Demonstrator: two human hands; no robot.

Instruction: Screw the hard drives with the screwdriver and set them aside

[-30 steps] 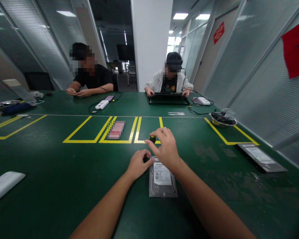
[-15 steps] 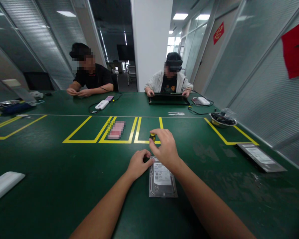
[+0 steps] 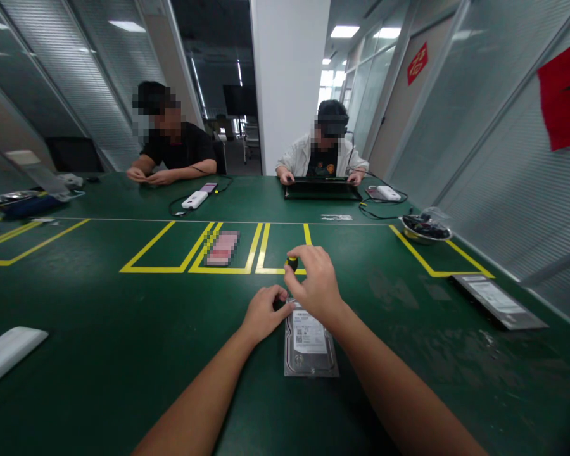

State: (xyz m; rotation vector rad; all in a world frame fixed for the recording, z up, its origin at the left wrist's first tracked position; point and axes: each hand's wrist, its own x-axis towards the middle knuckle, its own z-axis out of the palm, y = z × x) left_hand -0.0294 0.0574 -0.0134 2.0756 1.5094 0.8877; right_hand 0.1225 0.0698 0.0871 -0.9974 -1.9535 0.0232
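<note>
A silver hard drive (image 3: 308, 348) with a white label lies flat on the green table in front of me. My right hand (image 3: 316, 282) pinches the yellow and black handle of a small screwdriver (image 3: 292, 262) between thumb and fingers. The handle stands above the drive's far left corner; its shaft is mostly hidden by my fingers. My left hand (image 3: 265, 315) curls round that same corner, its thumb on the drive's edge and its fingertips close to the shaft. Whether those fingertips also touch the shaft, I cannot tell.
Another hard drive (image 3: 496, 296) lies at the right, near a metal bowl (image 3: 425, 233) of dark parts. A white object (image 3: 9, 354) is at the left edge. Yellow tape (image 3: 223, 270) marks the table. Two people sit opposite, one holding a black panel (image 3: 323, 189).
The screwdriver handle has turned slightly between my right fingers. My left hand and the hard drive stay where they were.
</note>
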